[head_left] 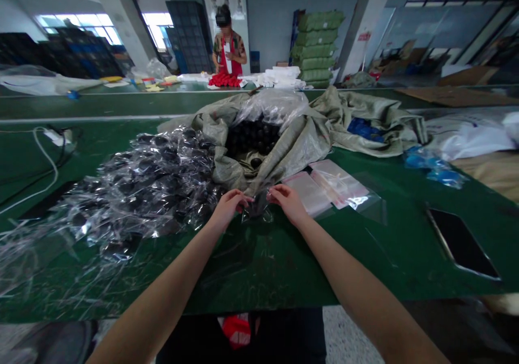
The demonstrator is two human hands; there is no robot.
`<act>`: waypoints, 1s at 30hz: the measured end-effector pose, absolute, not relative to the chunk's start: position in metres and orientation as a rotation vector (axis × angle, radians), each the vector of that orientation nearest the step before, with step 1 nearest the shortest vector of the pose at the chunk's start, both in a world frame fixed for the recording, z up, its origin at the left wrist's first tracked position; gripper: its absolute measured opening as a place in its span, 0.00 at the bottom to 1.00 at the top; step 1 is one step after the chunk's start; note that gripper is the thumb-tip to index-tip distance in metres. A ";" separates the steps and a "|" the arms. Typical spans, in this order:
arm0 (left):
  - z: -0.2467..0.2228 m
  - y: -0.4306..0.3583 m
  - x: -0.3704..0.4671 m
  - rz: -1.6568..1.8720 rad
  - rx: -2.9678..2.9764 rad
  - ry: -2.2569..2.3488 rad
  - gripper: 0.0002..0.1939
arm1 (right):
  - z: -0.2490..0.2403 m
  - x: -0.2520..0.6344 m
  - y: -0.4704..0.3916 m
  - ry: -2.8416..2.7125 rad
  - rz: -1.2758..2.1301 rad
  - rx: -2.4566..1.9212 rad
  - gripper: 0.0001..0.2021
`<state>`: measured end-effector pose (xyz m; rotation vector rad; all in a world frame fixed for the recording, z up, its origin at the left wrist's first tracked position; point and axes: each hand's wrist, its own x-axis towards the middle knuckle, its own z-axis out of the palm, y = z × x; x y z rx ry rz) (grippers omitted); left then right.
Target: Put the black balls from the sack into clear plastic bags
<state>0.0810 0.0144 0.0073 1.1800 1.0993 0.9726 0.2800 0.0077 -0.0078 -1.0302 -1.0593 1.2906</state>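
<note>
Between my hands is a small clear plastic bag (pixel 258 208) with something dark in it, low over the green table. My left hand (pixel 232 206) pinches the bag's left side, and my right hand (pixel 287 200) grips its right side with the fingertips closed. Just beyond, a grey-green woven sack (pixel 284 153) lies with its mouth facing me, full of round black pieces (pixel 253 137). Flat empty clear bags (pixel 310 191) are stacked right of my right hand. To the left spreads a heap of bagged black pieces (pixel 154 180).
A phone (pixel 462 242) lies at the table's right. Blue bagged pieces (pixel 436 165) and another woven sack (pixel 373 115) sit at the back right. A white cable (pixel 51 164) runs along the left. Across the far table, a person (pixel 229 45) stands behind red items (pixel 225 80).
</note>
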 end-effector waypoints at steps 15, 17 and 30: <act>0.056 0.012 0.107 0.986 2.710 1.224 0.10 | -0.008 0.282 0.010 -1.091 1.179 -1.004 0.10; 0.058 0.015 0.116 0.896 2.886 1.153 0.11 | -0.009 0.282 0.011 -1.088 1.163 -1.014 0.10; 0.054 0.027 0.131 0.776 3.166 1.173 0.12 | -0.006 0.287 0.005 -1.352 0.800 -1.106 0.08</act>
